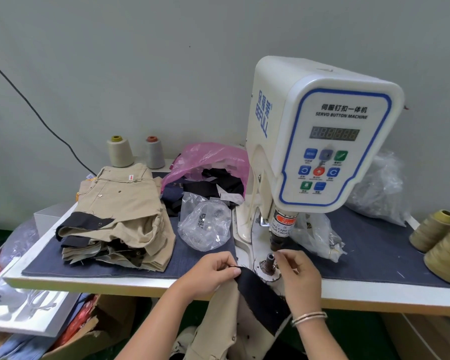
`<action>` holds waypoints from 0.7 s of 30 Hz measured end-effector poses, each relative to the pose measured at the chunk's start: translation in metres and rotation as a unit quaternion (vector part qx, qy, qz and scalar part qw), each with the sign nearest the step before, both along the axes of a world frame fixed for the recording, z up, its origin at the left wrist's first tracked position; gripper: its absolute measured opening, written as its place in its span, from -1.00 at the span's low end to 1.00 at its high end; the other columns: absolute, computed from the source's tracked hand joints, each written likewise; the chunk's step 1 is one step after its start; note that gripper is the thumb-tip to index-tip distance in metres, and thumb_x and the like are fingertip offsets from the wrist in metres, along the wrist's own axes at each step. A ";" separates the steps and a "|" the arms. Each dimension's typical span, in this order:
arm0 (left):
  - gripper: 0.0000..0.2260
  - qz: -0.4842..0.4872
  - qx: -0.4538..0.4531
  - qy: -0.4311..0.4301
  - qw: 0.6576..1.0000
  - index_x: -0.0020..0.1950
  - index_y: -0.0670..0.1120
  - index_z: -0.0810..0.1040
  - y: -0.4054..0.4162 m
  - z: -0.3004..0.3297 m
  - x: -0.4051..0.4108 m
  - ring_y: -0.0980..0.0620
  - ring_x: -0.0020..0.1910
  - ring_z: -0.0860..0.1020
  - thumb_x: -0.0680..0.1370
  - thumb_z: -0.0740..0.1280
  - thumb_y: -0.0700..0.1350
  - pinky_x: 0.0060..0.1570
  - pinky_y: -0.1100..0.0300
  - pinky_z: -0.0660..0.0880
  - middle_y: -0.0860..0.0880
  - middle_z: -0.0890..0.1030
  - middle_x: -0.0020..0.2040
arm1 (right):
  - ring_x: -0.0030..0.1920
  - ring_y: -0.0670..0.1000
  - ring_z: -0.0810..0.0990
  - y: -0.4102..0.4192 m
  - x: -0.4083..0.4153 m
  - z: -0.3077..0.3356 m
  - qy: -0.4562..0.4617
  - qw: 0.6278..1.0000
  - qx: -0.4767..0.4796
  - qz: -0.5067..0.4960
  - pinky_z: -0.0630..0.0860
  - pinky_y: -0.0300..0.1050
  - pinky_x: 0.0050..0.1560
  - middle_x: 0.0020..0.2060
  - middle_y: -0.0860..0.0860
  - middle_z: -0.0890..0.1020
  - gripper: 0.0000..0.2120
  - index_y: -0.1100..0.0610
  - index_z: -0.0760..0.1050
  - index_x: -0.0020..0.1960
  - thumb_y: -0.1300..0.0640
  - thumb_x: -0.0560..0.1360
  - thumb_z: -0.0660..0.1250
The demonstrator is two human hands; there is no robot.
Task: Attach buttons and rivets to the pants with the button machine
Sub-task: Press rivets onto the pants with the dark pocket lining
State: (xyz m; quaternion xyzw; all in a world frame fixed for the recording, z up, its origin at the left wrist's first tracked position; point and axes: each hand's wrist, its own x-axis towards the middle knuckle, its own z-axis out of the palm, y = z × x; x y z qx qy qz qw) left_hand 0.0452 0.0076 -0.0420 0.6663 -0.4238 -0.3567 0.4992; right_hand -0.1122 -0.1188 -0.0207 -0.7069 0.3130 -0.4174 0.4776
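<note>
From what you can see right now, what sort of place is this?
Likely a small garment workshop: a servo button machine stands on the table, beside stacked khaki pants and thread cones.

Khaki pants (218,318) with dark waistband strip (260,292) draped over table edge before white button machine (322,131); lower die post (270,259) upright under punch; finished pants stack (122,211) left.
</note>
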 end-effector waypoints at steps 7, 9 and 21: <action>-0.82 0.008 0.009 0.009 1.000 -0.27 0.13 0.52 0.001 0.002 -0.002 0.20 -0.44 0.33 0.53 0.35 -0.03 -0.45 0.39 0.26 0.16 0.47 -0.38 | -0.30 -0.08 0.46 -0.025 0.002 -0.001 0.079 0.976 -0.195 0.053 0.35 -0.48 -0.27 -0.39 -0.05 0.46 -0.58 -0.12 0.37 -0.33 0.33 0.39 0.46; -0.83 0.011 0.012 0.004 1.000 -0.27 0.13 0.52 0.001 0.002 -0.002 0.22 -0.43 0.35 0.53 0.35 -0.01 -0.44 0.40 0.28 0.16 0.48 -0.37 | -0.31 -0.08 0.47 -0.028 -0.001 -0.004 0.084 0.970 -0.218 0.064 0.36 -0.45 -0.29 -0.38 -0.06 0.47 -0.69 -0.05 0.45 -0.30 0.29 0.40 0.46; -0.83 -0.040 0.038 0.025 0.998 -0.26 0.09 0.52 0.003 0.020 -0.004 0.08 -0.27 0.37 0.54 0.36 -0.05 -0.27 0.26 0.30 0.02 0.48 -0.26 | -0.19 -0.16 0.50 -0.003 -0.023 -0.005 0.052 0.975 -0.213 0.040 0.42 -0.43 -0.18 -0.17 -0.16 0.52 -0.75 -0.10 0.52 0.00 0.22 0.46 0.38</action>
